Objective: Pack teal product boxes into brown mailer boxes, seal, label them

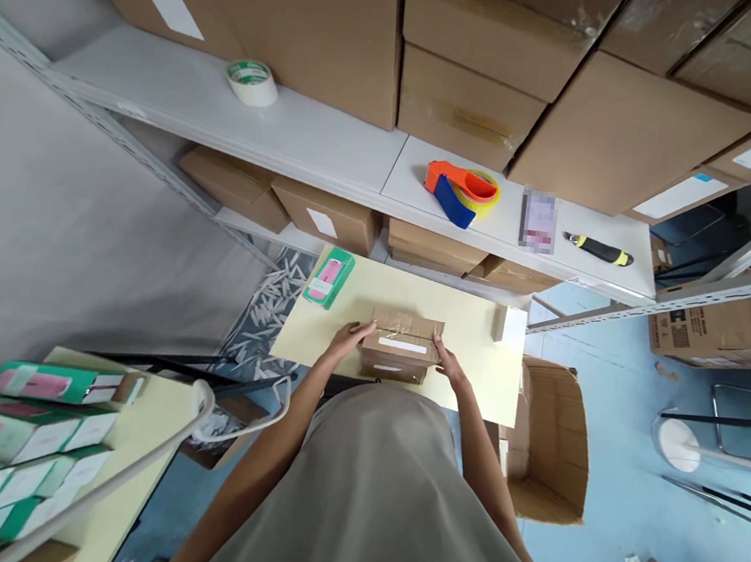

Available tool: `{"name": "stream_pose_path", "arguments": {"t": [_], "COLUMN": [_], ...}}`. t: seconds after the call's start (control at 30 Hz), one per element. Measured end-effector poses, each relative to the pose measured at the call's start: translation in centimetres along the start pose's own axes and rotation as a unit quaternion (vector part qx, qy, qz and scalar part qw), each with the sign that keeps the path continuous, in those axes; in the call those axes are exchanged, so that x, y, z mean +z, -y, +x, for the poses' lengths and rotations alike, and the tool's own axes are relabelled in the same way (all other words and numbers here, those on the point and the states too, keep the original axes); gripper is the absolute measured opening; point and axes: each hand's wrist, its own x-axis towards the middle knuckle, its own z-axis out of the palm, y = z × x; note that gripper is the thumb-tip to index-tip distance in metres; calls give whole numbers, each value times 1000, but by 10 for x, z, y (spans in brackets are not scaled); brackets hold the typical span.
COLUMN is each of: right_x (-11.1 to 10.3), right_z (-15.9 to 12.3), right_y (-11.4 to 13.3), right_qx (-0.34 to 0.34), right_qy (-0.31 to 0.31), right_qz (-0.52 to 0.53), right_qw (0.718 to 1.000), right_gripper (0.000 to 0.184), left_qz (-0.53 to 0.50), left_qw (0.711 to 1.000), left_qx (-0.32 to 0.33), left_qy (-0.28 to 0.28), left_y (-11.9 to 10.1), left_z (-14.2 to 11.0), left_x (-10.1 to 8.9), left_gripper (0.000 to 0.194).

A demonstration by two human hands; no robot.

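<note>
A small brown cardboard box with clear tape and a white strip label sits near the front edge of the cream table. My left hand grips its left end, thumb along the top edge. At the opposite end my right hand holds it the same way. Directly below, on my side, shows another brown cardboard surface with a white label; whether it is a second box I cannot tell. A green box with a pink picture lies at the table's back left, and a small white box stands at the right.
On the shelf ahead are a tape roll, an orange-and-blue tape dispenser and a yellow-black cutter. Large cartons fill its back. Several green boxes are stacked at left. An open carton stands right of the table.
</note>
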Motion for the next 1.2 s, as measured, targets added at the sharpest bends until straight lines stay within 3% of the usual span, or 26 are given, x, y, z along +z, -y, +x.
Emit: {"name": "stream_pose_path", "arguments": {"t": [0.07, 0.23, 0.4, 0.47, 0.57, 0.7, 0.83, 0.93, 1.03, 1.2], "right_x": [5, 12, 12, 11, 10, 1, -15, -20, -17, -13], "right_z": [0, -3, -10, -17, -27, -32, -25, -15, 1, 25], "right_y": [-3, -15, -7, 3, 27, 98, 219, 309, 364, 390], "right_qx": [-46, -130, -150, -153, -168, -240, -377, -423, -357, -239], "right_qy": [-12, -23, -51, -112, -166, -203, -312, -336, -301, -242], "right_qz": [-14, -16, -104, -209, -377, -463, -448, -474, -533, -605], "right_qw": [999, 991, 982, 959, 895, 829, 748, 695, 705, 720], "right_gripper": [78, 84, 86, 79, 61, 52, 53, 55, 59, 57], "left_qz": [-11, -53, -27, 34, 155, 225, 185, 140, 115, 101], "left_qw": [999, 997, 995, 991, 960, 896, 852, 835, 833, 853], "left_qx": [6, 47, 100, 130, 225, 377, 481, 517, 523, 497], "left_qy": [-42, -2, -7, -23, -56, -59, -93, -123, -137, -122], "left_y": [-2, 7, 11, 3, -25, -103, -212, -275, -297, -267], "left_z": [1, -2, -3, -3, -4, -5, -9, -18, -27, -34], "left_x": [2, 6, 6, 6, 11, 29, 53, 68, 76, 77], "left_gripper": [87, 84, 71, 58, 46, 41, 30, 29, 30, 28]}}
